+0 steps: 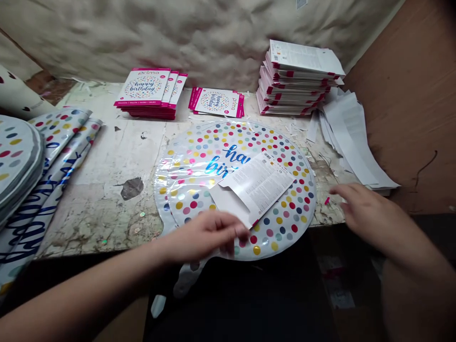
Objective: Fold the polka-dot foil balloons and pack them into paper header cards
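Observation:
A round foil balloon (278, 232), flat and white with coloured dots and blue lettering, lies at the table's front edge, its tail hanging over. On it rests a printed white paper envelope (265, 183) with pink edging, set at a slant, its flap end toward the lower left. My left hand (217, 232) is over the balloon's near part, by the envelope's lower corner. Its fingers are loosely bent, with no held thing visible. Off the balloon's right side, my right hand (363, 213) has its fingers apart and nothing visible in them. A small pink scrap (327, 201) lies near its fingertips.
Pink-edged packets (146, 90) are piled at the back left, with a smaller pile (217, 102) beside them. A tall envelope stack (299, 80) stands back right, near loose white paper strips (351, 137). More dotted balloons (21, 161) lie left. A brown panel (409, 104) bounds the right.

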Tool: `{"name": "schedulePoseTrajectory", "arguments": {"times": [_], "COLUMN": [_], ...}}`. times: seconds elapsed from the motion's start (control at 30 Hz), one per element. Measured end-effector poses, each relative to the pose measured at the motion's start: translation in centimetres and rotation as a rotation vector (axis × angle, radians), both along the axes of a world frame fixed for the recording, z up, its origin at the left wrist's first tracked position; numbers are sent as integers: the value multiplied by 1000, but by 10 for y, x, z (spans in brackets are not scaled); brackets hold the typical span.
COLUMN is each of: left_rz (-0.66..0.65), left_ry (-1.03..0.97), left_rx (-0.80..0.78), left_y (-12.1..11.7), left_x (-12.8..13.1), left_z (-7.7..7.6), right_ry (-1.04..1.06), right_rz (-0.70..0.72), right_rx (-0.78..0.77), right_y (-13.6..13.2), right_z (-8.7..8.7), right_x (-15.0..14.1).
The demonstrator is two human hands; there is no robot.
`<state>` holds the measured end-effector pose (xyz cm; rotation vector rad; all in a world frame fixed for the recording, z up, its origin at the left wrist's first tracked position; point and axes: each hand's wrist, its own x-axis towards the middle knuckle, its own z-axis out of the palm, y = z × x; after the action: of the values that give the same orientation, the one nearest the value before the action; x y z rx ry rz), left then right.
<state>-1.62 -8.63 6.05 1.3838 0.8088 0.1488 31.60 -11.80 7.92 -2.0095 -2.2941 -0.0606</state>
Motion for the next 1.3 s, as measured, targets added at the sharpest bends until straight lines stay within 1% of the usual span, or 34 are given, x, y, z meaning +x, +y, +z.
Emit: {"name": "schedulePoseTrajectory", "arguments": {"times": [0.03, 0.07, 0.1, 0.13, 0.17, 0.2, 0.23, 0.27, 0.3, 0.37, 0.43, 0.47, 0.5, 0.57, 0.63, 0.67, 0.73, 0.77, 0.8, 0.83, 0.87, 0.9, 0.93, 0.97, 1.03, 1.07, 1.1, 1.13, 1.17, 1.2, 1.23, 1.3], "left_rz": [40, 55, -14, -127, -248, -355, -417, -427, -392, -267, -161, -125, -98, -54, -42, -54, -83, -69, -22, 54, 150, 240, 292, 291, 212, 204, 247, 342, 468, 590, 683, 792], "left_ry": [56, 92, 123, 144, 163, 177, 187, 189, 179, 130, 73, 58, 62, 104, 141, 150, 167, 191, 224, 254, 275, 277, 259, 224, 119, 55, -17, -90, -156, -209, -243, -256], "left_rx": [336, 631, 833, 967, 1046, 1080, 1094, 1100, 1099, 1070, 1019, 993, 968, 930, 921, 933, 997, 1043, 1089, 1123, 1123, 1065, 928, 708, 123, -151, -361, -492, -552, -565, -560, -548], "left_y": [15, 30, 43, 53, 59, 60, 57, 51, 44, 32, 27, 28, 31, 41, 53, 58, 66, 67, 67, 64, 59, 52, 43, 34, 18, 13, 10, 10, 11, 15, 18, 25], "left_x": [-3, -5, -6, -6, -7, -7, -8, -9, -10, -11, -9, -6, -3, 6, 13, 15, 12, 8, 3, -3, -8, -13, -15, -15, -10, -5, 0, 4, 8, 11, 14, 16], "left_z": [-3, -8, -15, -23, -32, -39, -46, -51, -54, -56, -55, -54, -53, -53, -56, -58, -62, -62, -61, -59, -54, -49, -43, -36, -25, -21, -20, -19, -20, -21, -22, -24], "right_ry": [26, 65, 110, 129, 133, 128, 120, 113, 113, 134, 194, 239, 292, 383, 400, 377, 314, 282, 248, 205, 147, 73, -10, -86, -177, -182, -167, -142, -117, -98, -83, -60], "right_rz": [36, 86, 141, 192, 222, 224, 220, 227, 254, 364, 462, 463, 428, 302, 200, 195, 285, 349, 405, 444, 459, 452, 435, 421, 426, 444, 469, 495, 514, 525, 528, 520], "right_rx": [5, -35, -71, -101, -114, -123, -121, -109, -87, -13, 49, 57, 48, -10, -43, -46, -71, -100, -141, -180, -211, -224, -217, -194, -118, -69, -19, 29, 73, 111, 141, 171], "right_y": [2, 4, 6, 7, 6, 5, 3, -1, -4, -11, -14, -12, -9, 3, 17, 23, 30, 31, 31, 29, 25, 22, 18, 16, 12, 12, 13, 13, 14, 15, 15, 15], "right_z": [-6, -13, -21, -30, -39, -49, -58, -66, -72, -80, -80, -79, -77, -73, -70, -69, -68, -67, -67, -67, -68, -68, -68, -67, -63, -59, -53, -47, -41, -36, -32, -28], "right_x": [-22, -47, -72, -96, -116, -131, -140, -143, -143, -134, -125, -122, -120, -118, -116, -114, -110, -108, -107, -107, -108, -110, -113, -116, -123, -126, -130, -133, -135, -138, -141, -145]}}
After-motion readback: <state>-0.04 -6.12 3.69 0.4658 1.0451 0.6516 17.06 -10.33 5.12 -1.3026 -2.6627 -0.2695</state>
